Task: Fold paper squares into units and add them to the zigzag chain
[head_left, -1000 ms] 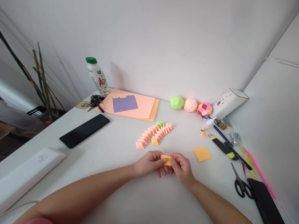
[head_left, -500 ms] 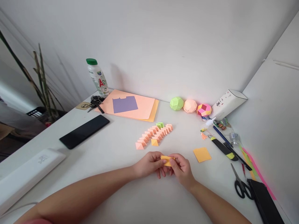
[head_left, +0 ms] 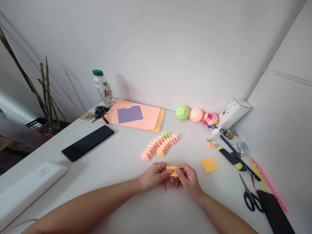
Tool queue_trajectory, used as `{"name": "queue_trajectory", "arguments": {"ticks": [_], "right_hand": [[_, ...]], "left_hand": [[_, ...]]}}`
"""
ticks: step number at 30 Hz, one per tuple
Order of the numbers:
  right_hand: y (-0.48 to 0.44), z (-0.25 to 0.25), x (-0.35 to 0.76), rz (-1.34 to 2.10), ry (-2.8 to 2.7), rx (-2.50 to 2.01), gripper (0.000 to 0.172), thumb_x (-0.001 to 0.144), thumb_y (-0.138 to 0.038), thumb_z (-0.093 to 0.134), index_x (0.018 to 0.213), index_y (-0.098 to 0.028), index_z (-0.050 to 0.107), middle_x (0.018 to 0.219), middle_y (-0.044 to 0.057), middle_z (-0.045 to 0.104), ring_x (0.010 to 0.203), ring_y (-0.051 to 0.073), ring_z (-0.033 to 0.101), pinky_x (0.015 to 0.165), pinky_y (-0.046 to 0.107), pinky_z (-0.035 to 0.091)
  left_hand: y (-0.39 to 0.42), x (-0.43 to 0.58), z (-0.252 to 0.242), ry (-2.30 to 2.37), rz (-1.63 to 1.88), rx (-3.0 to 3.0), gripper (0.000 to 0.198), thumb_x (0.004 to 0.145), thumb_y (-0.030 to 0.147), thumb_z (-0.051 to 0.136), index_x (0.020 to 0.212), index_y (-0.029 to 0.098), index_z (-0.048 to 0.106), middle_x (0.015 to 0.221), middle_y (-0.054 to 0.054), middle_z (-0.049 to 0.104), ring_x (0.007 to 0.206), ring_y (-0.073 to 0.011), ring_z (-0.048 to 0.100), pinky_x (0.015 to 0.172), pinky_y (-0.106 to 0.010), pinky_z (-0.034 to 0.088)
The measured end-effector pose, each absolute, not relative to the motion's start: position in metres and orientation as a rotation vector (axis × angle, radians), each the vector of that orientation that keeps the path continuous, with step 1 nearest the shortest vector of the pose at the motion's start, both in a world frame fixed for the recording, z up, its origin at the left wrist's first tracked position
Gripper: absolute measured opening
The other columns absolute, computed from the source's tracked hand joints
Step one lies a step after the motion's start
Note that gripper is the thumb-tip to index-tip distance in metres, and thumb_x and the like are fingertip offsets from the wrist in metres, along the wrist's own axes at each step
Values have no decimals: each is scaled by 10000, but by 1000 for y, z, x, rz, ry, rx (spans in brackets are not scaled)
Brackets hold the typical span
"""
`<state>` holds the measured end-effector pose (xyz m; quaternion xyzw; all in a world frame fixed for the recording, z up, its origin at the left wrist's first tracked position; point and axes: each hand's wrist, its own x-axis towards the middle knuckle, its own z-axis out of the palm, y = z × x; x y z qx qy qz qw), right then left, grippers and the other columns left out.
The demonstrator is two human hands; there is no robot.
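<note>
A small folded piece of orange paper (head_left: 173,171) is pinched between my two hands, above the near middle of the desk. My left hand (head_left: 156,175) grips its left end with the thumb on top. My right hand (head_left: 188,178) holds the right end, thumb pressed on the near face. Just beyond my hands, two rows of folded peach paper units (head_left: 151,147) lie on the desk, with an orange unit (head_left: 160,153) at the front of one and green units (head_left: 165,134) at the far end. To the right rests a square stack of orange paper (head_left: 209,165).
Three paper balls (head_left: 182,112) line the wall. Scissors (head_left: 251,196), a box cutter (head_left: 230,157), pens and a glue bottle (head_left: 214,132) lie right. Left are a phone (head_left: 88,143), a white bar-shaped device (head_left: 31,191), a bottle (head_left: 104,89) and peach sheets (head_left: 151,113).
The camera view has tilted slightly, so the scene sits a little lower in the picture. Both hands keep their pinch on the orange paper, with little visible movement.
</note>
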<state>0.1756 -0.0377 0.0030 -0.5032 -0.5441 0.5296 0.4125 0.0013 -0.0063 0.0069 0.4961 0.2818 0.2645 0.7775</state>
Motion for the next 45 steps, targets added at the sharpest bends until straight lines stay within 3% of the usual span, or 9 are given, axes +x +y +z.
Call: {"name": "queue_trajectory", "arguments": {"ticks": [18,31,38,45], "right_hand": [[-38,2,174,1332,-1332,-1297,321,825,-475,525,728,-170,491,477,-54,527,351,88,495,358,184,373],[-39,-1,176,1310,-1356,-1305,325,826,-472,526,723,-165,503,492,-47,531,329,73,466,337,175,370],[-40,-4,177,1254,-1379,-1278,294,845,-434,516,739,-160,510,501,-40,532,342,75,474,350,182,376],[-38,-2,178,1310,-1399,-1246,278,859,-431,489,760,-170,488,497,-50,501,380,83,473,385,194,374]], "left_hand": [[-7,3,3,630,577,1104,404,772,545,539,808,143,535,698,-48,672,602,-161,633,485,-250,473],[-3,1,6,671,432,1171,337,746,476,589,727,143,541,553,1,610,404,-108,553,374,-213,437],[-2,1,8,707,401,1179,243,736,383,596,742,146,538,559,5,612,406,-113,554,361,-213,439],[-4,1,10,677,403,1203,258,776,404,550,746,156,485,531,22,589,374,-95,520,359,-203,413]]}}
